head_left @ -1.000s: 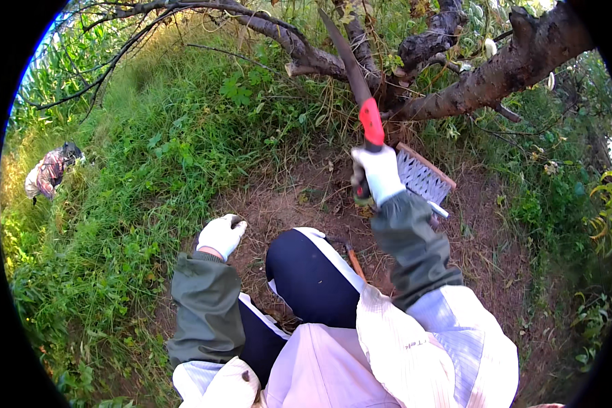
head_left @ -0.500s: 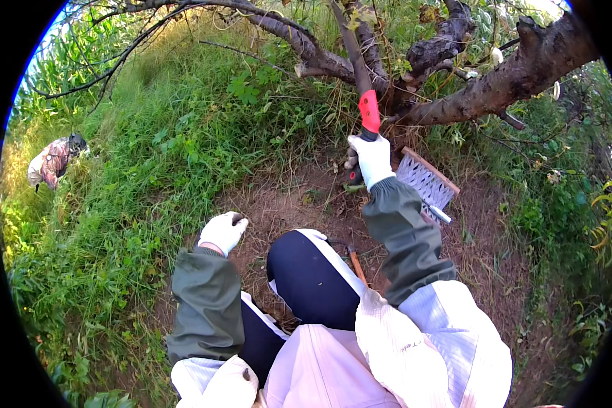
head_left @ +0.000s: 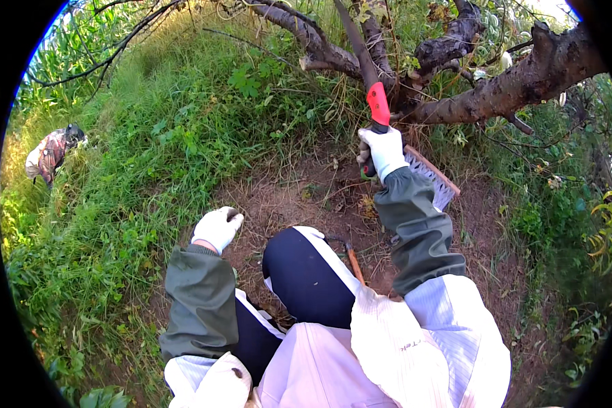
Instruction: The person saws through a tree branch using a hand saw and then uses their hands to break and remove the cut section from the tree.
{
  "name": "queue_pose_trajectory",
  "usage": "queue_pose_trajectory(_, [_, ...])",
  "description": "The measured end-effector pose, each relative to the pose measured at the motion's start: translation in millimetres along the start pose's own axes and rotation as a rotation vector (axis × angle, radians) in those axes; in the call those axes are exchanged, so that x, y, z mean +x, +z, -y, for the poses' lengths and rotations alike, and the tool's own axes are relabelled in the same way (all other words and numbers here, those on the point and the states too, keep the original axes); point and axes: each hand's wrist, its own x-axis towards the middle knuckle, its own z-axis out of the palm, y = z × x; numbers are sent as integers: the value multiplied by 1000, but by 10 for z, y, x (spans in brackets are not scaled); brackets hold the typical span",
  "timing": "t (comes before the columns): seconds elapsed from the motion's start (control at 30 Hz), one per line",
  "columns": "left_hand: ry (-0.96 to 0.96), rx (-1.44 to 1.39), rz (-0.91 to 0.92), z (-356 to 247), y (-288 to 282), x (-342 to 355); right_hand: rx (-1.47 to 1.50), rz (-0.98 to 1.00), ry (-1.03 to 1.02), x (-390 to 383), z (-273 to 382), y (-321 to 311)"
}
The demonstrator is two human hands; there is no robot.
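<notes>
My right hand (head_left: 382, 151), in a white glove with dark fingers, is wrapped round the red and black handle of a pruning saw (head_left: 378, 105). The long blade (head_left: 358, 44) points up and away, passing beside the forked limbs of a tree (head_left: 404, 95). Part of the handle is hidden by the glove. To the left, above the ground near my knee, my left hand (head_left: 217, 228) is gloved too. Its fingers curl inward, and nothing shows in them. A brush with a wooden back and pale bristles (head_left: 432, 178) lies just right of my right hand, partly covered by my sleeve.
A tool with a wooden handle (head_left: 355, 265) and a dark bent head lies beside my knee (head_left: 309, 275). A thick branch (head_left: 510, 85) reaches across the upper right. Tall grass (head_left: 143, 183) grows on the left, where a person (head_left: 51, 153) bends over farther off.
My right hand and the saw have shifted slightly right in the view, and my sleeve now covers more of the brush. My left hand has shifted slightly left and up.
</notes>
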Motion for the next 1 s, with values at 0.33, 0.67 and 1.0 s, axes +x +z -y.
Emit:
queue_pose_trajectory(0.33, [-57,-34,-4,16,-158,-189,-109,-83,125,-1461,-490,-284])
queue_pose_trajectory(0.67, [-92,49,44,2,-70,-126,-54,-15,83,-805,-200,-33])
queue_pose_trajectory(1.0, [84,-174,-136,-283,81,39,-60,80,64,-581,-43,-245])
